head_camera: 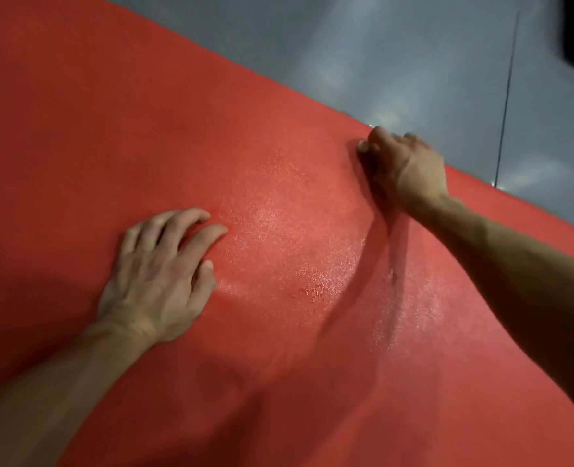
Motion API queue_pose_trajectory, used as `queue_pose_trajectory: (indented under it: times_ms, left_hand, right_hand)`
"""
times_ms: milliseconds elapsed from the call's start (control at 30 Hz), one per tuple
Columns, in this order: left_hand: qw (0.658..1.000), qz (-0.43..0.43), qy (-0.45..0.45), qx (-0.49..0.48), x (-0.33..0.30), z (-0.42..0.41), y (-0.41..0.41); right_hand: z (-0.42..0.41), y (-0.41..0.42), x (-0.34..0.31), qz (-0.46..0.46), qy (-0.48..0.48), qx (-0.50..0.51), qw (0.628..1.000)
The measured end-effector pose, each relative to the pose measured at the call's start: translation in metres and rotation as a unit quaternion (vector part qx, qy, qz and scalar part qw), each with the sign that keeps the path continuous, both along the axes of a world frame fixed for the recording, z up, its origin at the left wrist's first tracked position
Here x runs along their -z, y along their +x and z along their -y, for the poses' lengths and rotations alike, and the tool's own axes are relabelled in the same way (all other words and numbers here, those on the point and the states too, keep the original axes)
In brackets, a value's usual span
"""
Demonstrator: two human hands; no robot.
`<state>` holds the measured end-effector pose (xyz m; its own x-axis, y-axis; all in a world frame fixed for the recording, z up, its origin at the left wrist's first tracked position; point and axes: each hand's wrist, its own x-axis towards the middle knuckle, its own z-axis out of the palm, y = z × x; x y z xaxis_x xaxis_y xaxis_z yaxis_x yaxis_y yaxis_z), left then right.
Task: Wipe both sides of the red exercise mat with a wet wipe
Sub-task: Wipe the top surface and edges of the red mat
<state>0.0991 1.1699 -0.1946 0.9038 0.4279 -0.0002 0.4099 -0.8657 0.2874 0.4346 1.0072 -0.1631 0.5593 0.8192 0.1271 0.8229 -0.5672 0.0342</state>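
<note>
Grey floor shows along the far side, with a thin dark seam running down it at right; the red exercise mat fills nearly everything else and lies flat beneath us. At left our left hand rests palm-down on the mat, fingers loosely spread and slightly bent, gripping nothing, serving as a brace. Between the hands a wet sheen with small beads marks the stretch that looks already wiped. At right our right hand sits near the mat's far edge, fingers curled round a bunched wet wipe, only a pale scrap of which peeks out past the knuckles. We judge this a wiping stroke on the upper face. To do it well we keep the left palm pressing so the mat cannot creep, draw the wipe in overlapping passes, and run right off the edge. Dry matte areas at far left still need cover; the underside is not yet shown.
</note>
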Motion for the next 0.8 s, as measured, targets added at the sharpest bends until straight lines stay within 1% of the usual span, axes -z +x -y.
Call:
queue_pose_trajectory:
  times_ms: [33,100,167,200,233,267,300,333,400,433,500,533,567,600,667,700,733,767,800]
  left_hand:
    - [1.000,0.001,0.003,0.000,0.000,0.000,0.000]
    - [1.000,0.001,0.001,0.002,0.001,0.000,0.001]
    - [1.000,0.006,-0.001,0.000,0.000,0.000,0.000]
    - [1.000,0.008,0.001,0.000,0.000,0.000,0.000]
    - [1.000,0.009,0.002,0.001,0.000,0.000,0.000]
    - [1.000,0.008,0.002,0.002,0.000,-0.001,-0.001]
    - [1.000,0.008,0.001,0.003,0.001,-0.002,-0.001]
    - [1.000,0.006,0.001,0.006,0.002,-0.002,-0.001]
    - [1.000,0.002,0.002,0.007,0.002,-0.001,-0.001]
    - [1.000,0.002,0.004,0.005,0.001,-0.001,-0.001]
    - [1.000,0.001,0.004,0.006,0.002,-0.001,-0.001]
    - [1.000,0.002,0.002,0.006,0.001,-0.001,0.000]
    - [1.000,0.001,0.001,0.005,0.002,-0.001,-0.001]
    - [1.000,0.002,0.002,0.004,0.002,-0.001,-0.001]
    - [1.000,0.004,0.005,0.004,0.001,-0.001,-0.002]
    - [1.000,0.007,0.005,0.003,0.001,-0.001,-0.002]
    - [1.000,0.009,0.004,0.004,0.001,-0.001,-0.002]
    - [1.000,0.008,0.004,0.005,0.001,-0.002,-0.001]
    - [1.000,0.007,0.004,0.006,0.001,-0.001,-0.002]
  right_hand:
    - [-0.004,0.005,-0.001,-0.006,0.005,0.035,0.999]
    - [-0.003,-0.015,0.000,-0.022,0.017,0.026,0.999]
    - [0.012,-0.066,-0.003,-0.075,0.013,-0.048,0.996]
    - [0.026,-0.092,-0.004,-0.113,0.003,-0.102,0.988]
    - [0.038,-0.112,-0.004,-0.132,-0.011,-0.157,0.979]
    - [0.043,-0.118,-0.003,-0.132,-0.028,-0.200,0.971]
    - [0.040,-0.111,-0.004,-0.122,-0.035,-0.211,0.969]
    - [0.033,-0.096,-0.003,-0.090,-0.031,-0.192,0.977]
    - [0.014,-0.055,-0.001,-0.020,-0.001,-0.108,0.994]
    - [0.006,-0.034,-0.002,0.000,0.005,-0.060,0.998]
    - [-0.001,-0.025,-0.001,-0.008,0.020,-0.005,1.000]
    - [0.002,-0.036,0.001,-0.015,0.020,-0.007,1.000]
    - [0.009,-0.059,0.003,-0.035,0.017,-0.026,0.999]
    - [0.018,-0.086,0.005,-0.071,0.017,-0.065,0.995]
    - [0.046,-0.149,0.009,-0.141,-0.016,-0.190,0.971]
    - [0.055,-0.170,0.007,-0.143,-0.030,-0.244,0.959]
    - [0.057,-0.172,0.007,-0.139,-0.031,-0.276,0.951]
    - [0.050,-0.161,0.004,-0.136,-0.023,-0.267,0.954]
    - [0.041,-0.145,0.003,-0.115,-0.002,-0.224,0.968]
